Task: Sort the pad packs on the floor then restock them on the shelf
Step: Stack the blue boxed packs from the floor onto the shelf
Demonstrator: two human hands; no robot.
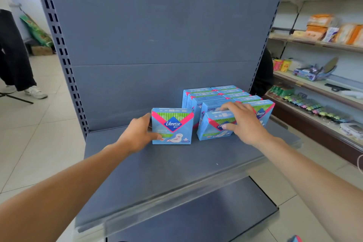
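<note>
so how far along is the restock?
Done: two rows of blue pad packs stand at the shelf's back right. In hand: left hand grips an upright pack standing apart; right hand holds a tilted pack fronting the rows. Left: most of the shelf is unfilled; floor stock is mostly out of view.

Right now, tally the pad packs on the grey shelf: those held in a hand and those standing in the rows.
Held packs: 2, the upright pack in the left hand and the tilted pack in the right hand
Row packs: 9
Total: 11
</note>
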